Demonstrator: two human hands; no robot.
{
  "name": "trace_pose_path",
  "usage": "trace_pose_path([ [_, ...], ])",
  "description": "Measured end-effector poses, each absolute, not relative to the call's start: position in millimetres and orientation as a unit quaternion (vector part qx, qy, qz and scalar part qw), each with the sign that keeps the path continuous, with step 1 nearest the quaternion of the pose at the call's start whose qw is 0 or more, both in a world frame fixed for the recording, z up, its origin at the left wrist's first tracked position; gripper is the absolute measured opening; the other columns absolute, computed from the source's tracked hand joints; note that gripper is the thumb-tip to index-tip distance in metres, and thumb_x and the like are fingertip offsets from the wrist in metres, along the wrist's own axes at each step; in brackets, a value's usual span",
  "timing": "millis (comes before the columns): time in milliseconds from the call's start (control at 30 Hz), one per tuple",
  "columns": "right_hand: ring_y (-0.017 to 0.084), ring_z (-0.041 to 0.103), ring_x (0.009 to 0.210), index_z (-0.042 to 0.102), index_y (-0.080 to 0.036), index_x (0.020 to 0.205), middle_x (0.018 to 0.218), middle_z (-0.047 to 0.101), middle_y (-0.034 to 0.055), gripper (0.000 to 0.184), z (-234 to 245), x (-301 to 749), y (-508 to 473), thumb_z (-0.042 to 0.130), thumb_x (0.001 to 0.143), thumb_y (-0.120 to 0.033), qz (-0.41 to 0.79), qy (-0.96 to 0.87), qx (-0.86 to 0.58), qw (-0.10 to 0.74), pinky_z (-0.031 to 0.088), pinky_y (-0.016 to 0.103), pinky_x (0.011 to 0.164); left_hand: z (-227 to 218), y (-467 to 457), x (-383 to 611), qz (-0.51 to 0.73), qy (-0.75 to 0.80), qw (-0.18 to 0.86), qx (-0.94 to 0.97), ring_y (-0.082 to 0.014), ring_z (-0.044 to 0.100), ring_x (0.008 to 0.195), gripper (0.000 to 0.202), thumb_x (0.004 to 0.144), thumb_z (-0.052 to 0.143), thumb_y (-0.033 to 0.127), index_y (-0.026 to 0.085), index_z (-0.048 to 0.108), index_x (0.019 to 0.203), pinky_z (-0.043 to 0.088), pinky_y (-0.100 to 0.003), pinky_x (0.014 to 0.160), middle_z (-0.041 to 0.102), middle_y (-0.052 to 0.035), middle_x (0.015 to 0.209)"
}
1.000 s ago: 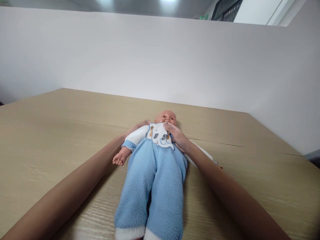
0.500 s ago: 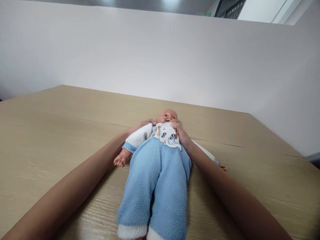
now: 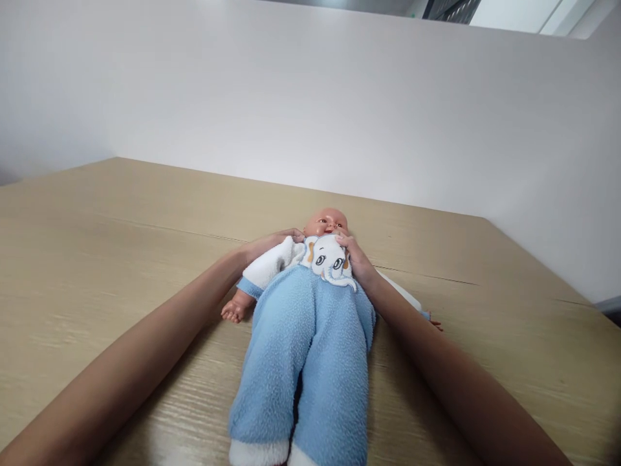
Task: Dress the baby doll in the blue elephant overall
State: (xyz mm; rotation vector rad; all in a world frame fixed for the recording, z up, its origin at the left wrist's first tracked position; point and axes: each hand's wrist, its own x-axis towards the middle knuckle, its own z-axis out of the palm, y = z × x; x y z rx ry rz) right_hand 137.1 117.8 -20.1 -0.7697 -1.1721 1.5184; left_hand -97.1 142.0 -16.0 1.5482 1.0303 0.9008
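Observation:
A baby doll (image 3: 310, 323) lies on its back on the table, head at the far end and legs toward me. It wears blue fleece trousers (image 3: 272, 362) and a white top with an elephant face (image 3: 330, 259) on the chest. My left hand (image 3: 279, 239) is closed at the doll's shoulder beside its neck, partly behind the white sleeve (image 3: 269, 265). My right hand (image 3: 354, 252) grips the opposite side of the top's neckline, just below the chin, with curled fingers. Exactly what the fingertips pinch is hidden.
The wooden table (image 3: 145, 272) stretches out on both sides, with thin seams across it. Behind its far edge rises a pale wall (image 3: 242, 97). A dark window frame (image 3: 451, 10) shows at the top right.
The view has tilted slightly downward. Both hands stay at the doll's neck and shoulders with hardly any movement, and the doll lies in the same pose.

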Motion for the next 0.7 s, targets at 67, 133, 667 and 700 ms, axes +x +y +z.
trace_pose_path([
  [67,0.017,0.045,0.065,0.054,-0.027,0.080,0.069,0.047,-0.0062,0.034,-20.0,137.6,117.0,0.080,0.076,-0.049,0.630,-0.488,-0.323,0.511,0.041,0.031,0.065,-12.2,139.6,-99.1,0.355,0.419,0.547,0.632,-0.0208,0.067,0.084,0.034,0.089,0.082,0.050,0.018,0.071,0.094,0.058,-0.036,0.076,0.073,-0.0068,0.090],
  [133,0.017,0.045,0.066,0.053,-0.027,0.080,0.070,0.047,-0.0061,0.035,-19.1,137.8,115.9,0.080,0.077,-0.048,0.628,-0.490,-0.325,0.509,0.041,0.031,0.066,-7.9,135.6,-100.8,0.340,0.409,0.586,0.612,-0.0202,0.067,0.082,0.034,0.084,0.084,0.049,0.020,0.071,0.094,0.057,-0.033,0.074,0.073,-0.0051,0.091],
  [667,0.016,0.051,0.066,0.063,-0.027,0.092,0.077,0.060,-0.0035,0.031,15.5,142.3,99.2,0.081,0.080,-0.049,0.625,-0.525,-0.377,0.437,0.044,0.031,0.061,21.6,122.3,-118.2,0.210,0.507,0.552,0.628,-0.0306,0.075,0.104,0.059,0.073,0.090,0.062,0.021,0.076,0.113,0.057,-0.033,0.078,0.082,-0.0097,0.115],
  [700,0.016,0.050,0.064,0.063,-0.026,0.090,0.075,0.059,-0.0037,0.030,23.7,146.7,97.6,0.080,0.083,-0.049,0.613,-0.553,-0.396,0.403,0.042,0.030,0.059,26.0,119.7,-120.2,0.189,0.524,0.529,0.640,-0.0330,0.075,0.108,0.065,0.074,0.088,0.067,0.020,0.075,0.118,0.057,-0.033,0.079,0.082,-0.0113,0.119],
])
